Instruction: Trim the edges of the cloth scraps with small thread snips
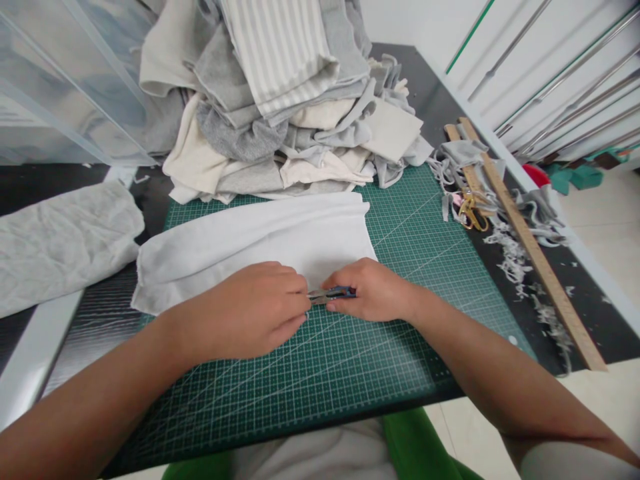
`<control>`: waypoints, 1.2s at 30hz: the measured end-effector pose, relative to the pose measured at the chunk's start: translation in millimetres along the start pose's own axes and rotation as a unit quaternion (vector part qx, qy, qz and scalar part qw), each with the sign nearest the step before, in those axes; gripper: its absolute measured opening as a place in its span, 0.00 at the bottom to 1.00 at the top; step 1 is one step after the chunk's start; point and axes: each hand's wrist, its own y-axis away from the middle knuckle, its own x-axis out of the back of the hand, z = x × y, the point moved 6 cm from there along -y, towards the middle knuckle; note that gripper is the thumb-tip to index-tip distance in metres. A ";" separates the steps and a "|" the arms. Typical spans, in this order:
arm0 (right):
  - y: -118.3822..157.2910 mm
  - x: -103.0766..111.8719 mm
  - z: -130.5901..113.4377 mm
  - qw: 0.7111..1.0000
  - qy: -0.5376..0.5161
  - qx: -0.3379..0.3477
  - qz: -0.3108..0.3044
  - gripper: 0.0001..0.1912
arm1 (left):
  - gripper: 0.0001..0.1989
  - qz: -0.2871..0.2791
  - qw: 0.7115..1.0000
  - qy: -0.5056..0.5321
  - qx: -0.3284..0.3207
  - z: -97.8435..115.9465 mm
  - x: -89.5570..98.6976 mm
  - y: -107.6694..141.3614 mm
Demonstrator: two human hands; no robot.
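Observation:
Thread snips (pixel 336 293) with a blue handle are gripped in my right hand (pixel 377 290), their blades pointing left. My left hand (pixel 260 307) is closed in a pinch right at the blade tips; whatever its fingers hold is hidden or too small to name. Just beyond both hands lies a folded white cloth (pixel 260 240), stretched out sideways over a green cutting mat (pixel 300 387). My left hand and wrist cover part of the cloth's near edge.
A tall heap of grey and cream fabric pieces (pixel 280 127) rises behind the mat. Another pale cloth (pixel 65 240) lies at left. On the right are a wooden ruler (pixel 545 267), gold-handled scissors (pixel 473 212) and scraps (pixel 510 257). Clear plastic bins (pixel 65 80) stand back left.

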 end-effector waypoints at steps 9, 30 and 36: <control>1.5 -0.8 1.5 0.999 0.028 0.013 0.016 0.12 | 0.10 0.130 0.990 0.026 -0.045 -46.5 22.3 -47.3; -1.6 7.2 -3.2 0.998 0.066 0.018 0.001 0.10 | 0.12 0.073 0.988 0.084 -0.103 -54.9 25.7 -78.6; -0.2 4.0 -8.4 0.997 0.065 0.031 -0.017 0.09 | 0.16 0.047 0.997 0.009 -0.052 -49.7 19.5 -76.7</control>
